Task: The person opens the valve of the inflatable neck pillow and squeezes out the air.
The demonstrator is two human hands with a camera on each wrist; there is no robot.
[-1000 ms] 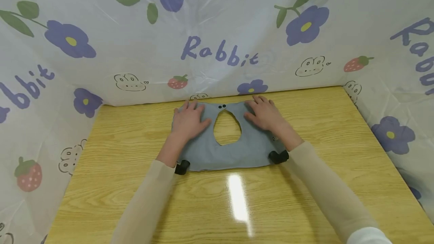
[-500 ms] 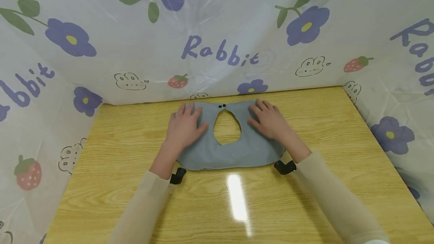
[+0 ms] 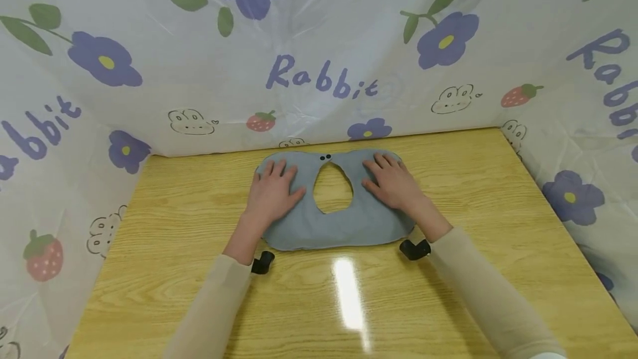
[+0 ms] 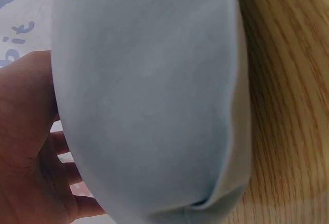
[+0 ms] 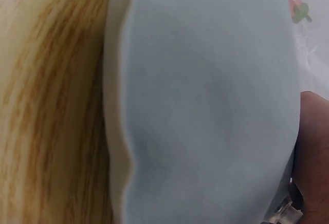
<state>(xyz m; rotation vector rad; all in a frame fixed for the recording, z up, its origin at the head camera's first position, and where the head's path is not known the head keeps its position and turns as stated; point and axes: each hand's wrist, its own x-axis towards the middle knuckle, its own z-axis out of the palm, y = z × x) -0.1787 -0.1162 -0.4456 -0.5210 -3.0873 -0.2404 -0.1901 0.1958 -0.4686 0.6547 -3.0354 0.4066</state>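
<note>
A rounded, grey-blue cloth cushion (image 3: pixel 339 230), teardrop-holed, is touched by the left grip (image 3: pixel 271 195) and right grip (image 3: pixel 396 186), fingers spread apart, on the wood-grained tabletop (image 3: pixel 189 198).

From up high, my head view looks forward and down at the table (image 3: pixel 289 309); my wrist views look from close up, all sharing the blue pillow (image 3: pixel 336 230).

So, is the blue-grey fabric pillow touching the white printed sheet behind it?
Apart: the head view shows a strip of wooden table between pillow and sheet.
</note>
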